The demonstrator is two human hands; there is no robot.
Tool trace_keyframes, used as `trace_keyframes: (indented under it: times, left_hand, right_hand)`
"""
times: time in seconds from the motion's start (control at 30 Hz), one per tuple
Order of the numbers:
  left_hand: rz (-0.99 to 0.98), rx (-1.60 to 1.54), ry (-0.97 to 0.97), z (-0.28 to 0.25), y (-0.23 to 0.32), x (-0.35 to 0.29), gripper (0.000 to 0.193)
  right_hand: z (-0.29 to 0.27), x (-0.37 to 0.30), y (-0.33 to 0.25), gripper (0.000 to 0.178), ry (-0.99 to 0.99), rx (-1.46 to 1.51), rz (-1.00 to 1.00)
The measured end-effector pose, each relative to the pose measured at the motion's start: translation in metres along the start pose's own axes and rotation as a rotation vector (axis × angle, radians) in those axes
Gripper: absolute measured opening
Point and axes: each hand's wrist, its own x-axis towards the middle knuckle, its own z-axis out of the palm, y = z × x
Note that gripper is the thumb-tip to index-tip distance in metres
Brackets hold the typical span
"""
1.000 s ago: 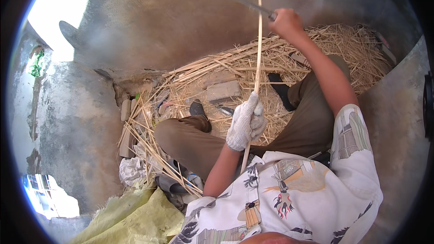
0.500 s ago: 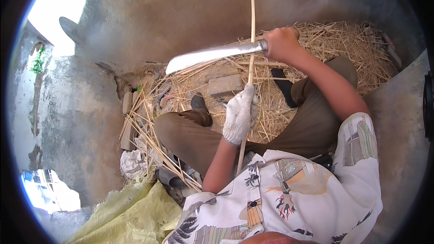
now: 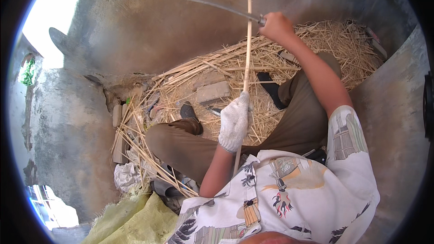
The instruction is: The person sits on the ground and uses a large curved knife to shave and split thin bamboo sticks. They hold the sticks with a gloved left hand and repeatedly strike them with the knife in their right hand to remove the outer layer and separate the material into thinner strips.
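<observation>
Left hand (image 3: 234, 122): gloved, fingers wrapped round the stick (image 3: 248, 54)
Right hand (image 3: 277, 27): fingers clenched on the knife (image 3: 212, 4) handle
Knife: crosses the stick near its top

Mostly hiding the knife handle (image 3: 262, 21) in the right hand (image 3: 276, 28); partly covering the stick (image 3: 247, 58) with the left hand (image 3: 234, 123).

Head-worn fisheye view, from above the shirt (image 3: 294, 190), facing down and forward, both hands (image 3: 234, 121) near.
</observation>
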Motion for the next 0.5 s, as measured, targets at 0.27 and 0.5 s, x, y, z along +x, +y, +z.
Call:
trace_keyframes:
  times: [0.27,0.5]
  left_hand:
    - [0.282,0.094,0.122,-0.024,-0.023,0.022,0.043]
    - [0.584,0.211,0.185,-0.026,-0.029,0.026,0.051]
  right_hand:
    - [0.036,-0.045,-0.025,0.021,-0.044,-0.271,-0.478]
    - [0.037,-0.01,-0.033,0.019,0.055,-0.258,-0.325]
